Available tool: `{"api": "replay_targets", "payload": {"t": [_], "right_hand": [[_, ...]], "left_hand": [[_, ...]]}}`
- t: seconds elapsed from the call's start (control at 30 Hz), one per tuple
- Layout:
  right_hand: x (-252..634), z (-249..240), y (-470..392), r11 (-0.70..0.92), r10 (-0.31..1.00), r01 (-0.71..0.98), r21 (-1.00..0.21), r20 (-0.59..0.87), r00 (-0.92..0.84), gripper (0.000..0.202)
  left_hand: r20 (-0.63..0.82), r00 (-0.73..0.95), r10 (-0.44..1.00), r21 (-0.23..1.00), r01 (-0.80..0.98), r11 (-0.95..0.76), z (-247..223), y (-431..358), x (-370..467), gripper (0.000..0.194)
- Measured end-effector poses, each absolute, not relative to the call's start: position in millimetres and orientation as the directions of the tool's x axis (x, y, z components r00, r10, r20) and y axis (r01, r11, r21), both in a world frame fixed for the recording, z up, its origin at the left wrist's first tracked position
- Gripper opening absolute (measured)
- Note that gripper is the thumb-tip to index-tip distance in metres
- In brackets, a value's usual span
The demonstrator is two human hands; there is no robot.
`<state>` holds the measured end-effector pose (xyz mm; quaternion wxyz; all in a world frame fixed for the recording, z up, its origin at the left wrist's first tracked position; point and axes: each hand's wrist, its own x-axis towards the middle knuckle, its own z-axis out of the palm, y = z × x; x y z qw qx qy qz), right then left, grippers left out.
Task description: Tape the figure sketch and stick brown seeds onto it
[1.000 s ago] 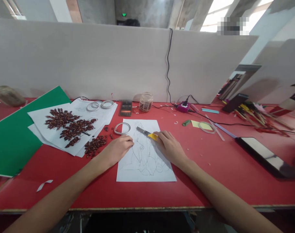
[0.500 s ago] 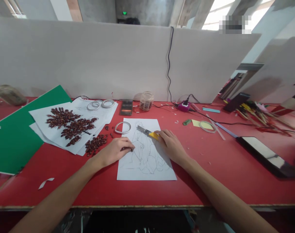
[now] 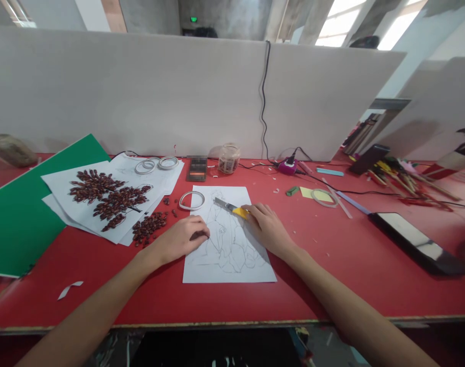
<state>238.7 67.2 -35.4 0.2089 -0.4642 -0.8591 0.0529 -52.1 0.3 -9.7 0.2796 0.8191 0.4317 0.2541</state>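
A white sheet with a pencil line drawing (image 3: 217,262) lies before me on the red table. My right hand (image 3: 268,228) rests on its right side, closed around the yellow handle of a utility knife (image 3: 225,205). The knife's blade points to the upper left over the drawing. At the sheet's left edge, my left hand (image 3: 186,235) has its fingers curled with thumb and fingertips close together; what they hold, if anything, is hidden. Beside that hand lies a pile of dark red-brown seeds (image 3: 150,227). A white ring-shaped coil (image 3: 191,200) overlaps the sheet's upper left corner.
Seeds form a tree-like picture (image 3: 120,201) on papers at left, over a green board (image 3: 22,229). A glass jar (image 3: 229,159) and a dark box (image 3: 197,169) stand by the partition. A purple power adapter (image 3: 287,166) and a black tablet-like device (image 3: 412,239) lie at right.
The view has shifted slightly, moving everything a little to the left. A dark speck at my left fingertips no longer shows. My right hand keeps its hold on the utility knife.
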Motion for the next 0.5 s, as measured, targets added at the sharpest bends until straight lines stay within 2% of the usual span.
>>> {"api": "replay_targets", "payload": {"t": [0.17,0.37,0.5], "right_hand": [[239,-35,67,0.566,0.818,0.774,-0.283,0.308,-0.485,0.032],[239,-35,66,0.560,0.823,0.776,-0.291,0.300,-0.482,0.031],[238,-34,66,0.566,0.817,0.776,-0.278,0.313,-0.484,0.032]], "left_hand": [[0.180,0.498,0.848,0.676,0.564,-0.474,-9,-1,-49,0.012],[0.115,0.434,0.894,0.756,0.546,-0.362,0,-6,-46,0.010],[0.094,0.435,0.896,0.784,0.522,-0.336,3,-8,-46,0.020]]}}
